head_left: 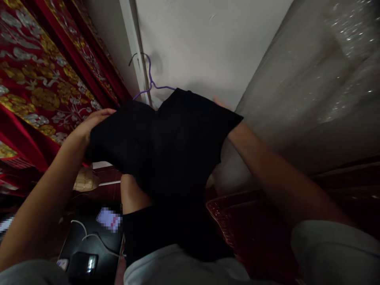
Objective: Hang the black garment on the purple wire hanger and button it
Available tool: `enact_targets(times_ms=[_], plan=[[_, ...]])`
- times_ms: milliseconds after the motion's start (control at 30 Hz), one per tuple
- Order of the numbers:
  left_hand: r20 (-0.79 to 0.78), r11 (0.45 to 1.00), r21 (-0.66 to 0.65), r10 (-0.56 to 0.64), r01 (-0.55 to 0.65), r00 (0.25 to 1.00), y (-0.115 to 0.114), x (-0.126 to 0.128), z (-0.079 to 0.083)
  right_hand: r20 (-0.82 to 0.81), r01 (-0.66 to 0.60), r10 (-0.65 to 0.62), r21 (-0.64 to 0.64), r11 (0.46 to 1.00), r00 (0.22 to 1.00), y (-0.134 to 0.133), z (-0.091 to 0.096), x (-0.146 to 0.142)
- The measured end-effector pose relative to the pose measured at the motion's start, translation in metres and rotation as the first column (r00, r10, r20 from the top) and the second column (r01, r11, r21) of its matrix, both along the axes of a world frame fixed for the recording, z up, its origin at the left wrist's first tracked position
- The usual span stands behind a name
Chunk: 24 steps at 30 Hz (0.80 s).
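Note:
A black garment (172, 146) hangs spread out in front of me, held up at both upper corners. My left hand (92, 120) grips its left edge, fingers curled over the cloth. My right hand (221, 103) is almost wholly hidden behind the garment's right corner; only a few fingertips show above the cloth. A purple wire hanger (150, 81) hangs on the white wall just above and behind the garment, not touching my hands. My bare knee (133, 194) shows under the cloth.
A red and gold patterned curtain (38, 79) fills the left. A plastic-wrapped grey mass (311, 91) rises on the right. Below lie a black case (89, 245) with a white cable and a phone, a woven fan (86, 179), and a dark red patterned mat (252, 229).

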State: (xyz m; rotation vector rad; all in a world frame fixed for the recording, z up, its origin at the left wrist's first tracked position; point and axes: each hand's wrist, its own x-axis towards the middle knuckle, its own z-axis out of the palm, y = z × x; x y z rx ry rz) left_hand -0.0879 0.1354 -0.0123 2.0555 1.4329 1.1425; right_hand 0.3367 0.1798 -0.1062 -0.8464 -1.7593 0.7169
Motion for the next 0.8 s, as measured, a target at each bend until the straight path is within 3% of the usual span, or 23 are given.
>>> enact_targets(times_ms=[67, 133, 167, 233, 267, 333, 367, 400, 467, 533, 567, 600, 633, 700, 733, 767, 800], plan=[[0.094, 0.964, -0.249, -0.073, 0.095, 0.993, 0.004, 0.005, 0.007, -0.105, 0.008, -0.025, -0.159, 0.987, 0.994, -0.006, 0.011, 0.002], [0.125, 0.934, -0.322, -0.118, 0.153, 0.985, 0.006, 0.013, 0.013, -0.265, 0.056, -0.153, -0.341, 0.938, 0.952, -0.017, 0.028, -0.001], [0.077, 0.956, -0.253, -0.132, 0.148, 0.988, 0.006, 0.018, 0.016, -0.336, 0.082, -0.23, -0.402, 0.912, 0.913, -0.023, 0.037, -0.004], [-0.081, 0.993, 0.048, -0.1, 0.104, 0.992, 0.003, 0.03, 0.019, -0.449, 0.124, -0.321, -0.415, 0.902, 0.834, -0.033, 0.055, -0.012], [-0.153, 0.967, 0.239, -0.05, 0.086, 0.987, 0.0, 0.037, 0.02, -0.5, 0.135, -0.331, -0.387, 0.912, 0.801, -0.038, 0.062, -0.016], [-0.22, 0.839, 0.539, 0.06, 0.07, 0.974, -0.009, 0.052, 0.021, -0.6, 0.138, -0.332, -0.346, 0.928, 0.728, -0.047, 0.071, -0.023], [-0.213, 0.789, 0.611, 0.081, 0.068, 0.974, -0.015, 0.06, 0.021, -0.643, 0.137, -0.339, -0.343, 0.929, 0.687, -0.054, 0.073, -0.027], [-0.188, 0.783, 0.618, 0.058, 0.072, 0.98, -0.021, 0.067, 0.02, -0.676, 0.154, -0.36, -0.346, 0.926, 0.643, -0.062, 0.075, -0.03], [-0.055, 0.879, 0.468, -0.079, 0.096, 0.995, -0.033, 0.082, 0.02, -0.676, 0.195, -0.369, -0.321, 0.927, 0.638, -0.085, 0.074, -0.039], [0.176, 0.97, 0.192, -0.185, 0.15, 0.967, -0.047, 0.095, 0.02, -0.545, 0.129, -0.227, -0.212, 0.969, 0.807, -0.113, 0.073, -0.051], [0.294, 0.981, 0.051, -0.193, 0.186, 0.936, -0.055, 0.099, 0.02, -0.405, 0.002, -0.064, -0.151, 0.989, 0.912, -0.127, 0.073, -0.058], [0.387, 0.974, -0.068, -0.174, 0.216, 0.906, -0.064, 0.101, 0.019, -0.23, -0.179, 0.148, -0.123, 0.976, 0.962, -0.139, 0.072, -0.065], [0.452, 0.957, -0.166, -0.14, 0.237, 0.881, -0.073, 0.102, 0.018, -0.06, -0.365, 0.36, -0.138, 0.921, 0.931, -0.149, 0.072, -0.072], [0.502, 0.913, -0.318, -0.065, 0.255, 0.862, -0.094, 0.095, 0.014, 0.168, -0.59, 0.621, -0.2, 0.782, 0.766, -0.157, 0.071, -0.084], [0.485, 0.885, -0.389, -0.04, 0.256, 0.874, -0.104, 0.088, 0.012, 0.235, -0.623, 0.658, -0.213, 0.753, 0.715, -0.155, 0.069, -0.088], [0.439, 0.854, -0.456, -0.029, 0.25, 0.898, -0.115, 0.079, 0.009, 0.276, -0.61, 0.637, -0.186, 0.77, 0.72, -0.149, 0.065, -0.09], [0.375, 0.821, -0.518, -0.033, 0.239, 0.926, -0.124, 0.07, 0.008, 0.297, -0.554, 0.563, -0.124, 0.824, 0.771, -0.139, 0.061, -0.091]])
